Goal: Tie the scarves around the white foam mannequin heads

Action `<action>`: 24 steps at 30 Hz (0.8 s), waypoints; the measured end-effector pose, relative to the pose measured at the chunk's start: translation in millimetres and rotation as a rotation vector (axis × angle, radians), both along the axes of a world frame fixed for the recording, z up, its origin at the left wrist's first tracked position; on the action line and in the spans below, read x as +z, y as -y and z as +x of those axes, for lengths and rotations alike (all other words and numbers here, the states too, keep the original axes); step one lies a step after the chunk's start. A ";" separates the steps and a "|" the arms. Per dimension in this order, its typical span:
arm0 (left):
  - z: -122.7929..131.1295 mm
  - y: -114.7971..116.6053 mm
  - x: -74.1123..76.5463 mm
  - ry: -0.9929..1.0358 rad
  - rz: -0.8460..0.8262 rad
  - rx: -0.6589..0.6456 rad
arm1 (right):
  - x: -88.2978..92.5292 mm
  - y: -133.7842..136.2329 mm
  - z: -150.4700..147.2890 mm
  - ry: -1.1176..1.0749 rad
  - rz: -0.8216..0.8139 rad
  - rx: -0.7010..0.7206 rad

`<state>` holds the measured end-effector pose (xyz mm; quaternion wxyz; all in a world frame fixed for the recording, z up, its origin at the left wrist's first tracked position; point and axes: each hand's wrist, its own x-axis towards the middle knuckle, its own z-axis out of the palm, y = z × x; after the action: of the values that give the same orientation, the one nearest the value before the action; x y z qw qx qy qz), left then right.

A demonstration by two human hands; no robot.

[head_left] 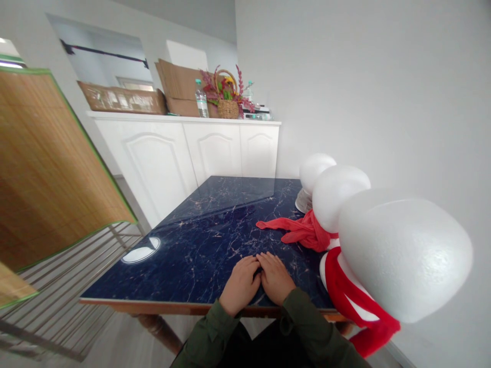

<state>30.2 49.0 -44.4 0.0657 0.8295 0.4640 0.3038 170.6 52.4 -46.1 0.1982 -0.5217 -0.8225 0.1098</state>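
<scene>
The fingers of both hands are lying flat and loosely spread, holding nothing, and the fingertips (pixel 264 259) are pressing lightly on the surface beneath them. The left hand (pixel 240 286) and the right hand (pixel 273 277) are resting side by side, touching at the inner edges, on the near edge of a dark navy marble-patterned tabletop (pixel 199 245). Two olive-green sleeves (pixel 209 332) are extending toward the hands from the near side of the tabletop.

Three white foam egg-shaped head forms (pixel 402 255) are standing in a row along the right edge of the tabletop, the nearest just beside the right hand. Two red cloth scarves (pixel 303 232) are hanging on them: one is tied around the nearest form and one is trailing from the middle form across the tabletop.

Beyond the far end of the tabletop, one white panelled cabinet (pixel 161 163) is standing. On it are sitting two clear plastic bottles (pixel 201 99), one wicker flower basket (pixel 228 107) and two cardboard boxes (pixel 123 100). Left of the tabletop, one bamboo mat with green edging (pixel 49 153) is leaning over a metal rack (pixel 65 291).
</scene>
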 end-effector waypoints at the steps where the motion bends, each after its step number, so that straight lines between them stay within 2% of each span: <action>1: -0.1 -0.1 -0.1 -0.004 -0.003 0.000 | 0.2 0.0 0.0 0.002 -0.001 -0.001; 12: 0.7 0.9 0.5 -0.004 0.007 0.004 | -0.5 0.7 0.1 0.004 -0.004 -0.002; 18: -1.3 0.4 -4.6 -0.009 0.025 0.003 | 1.9 -0.2 0.1 -0.061 0.026 -0.002; 21: -2.2 1.1 -4.8 -0.026 0.044 0.016 | -0.3 11.2 6.4 -0.173 0.094 0.020; 24: -1.8 7.3 -1.5 -0.027 0.087 0.030 | -18.1 41.5 22.4 -0.253 0.154 -0.006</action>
<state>28.5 41.7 -46.0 0.0184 0.8285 0.4636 0.3134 193.0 10.9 -64.2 0.3402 -0.4893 -0.7953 0.1107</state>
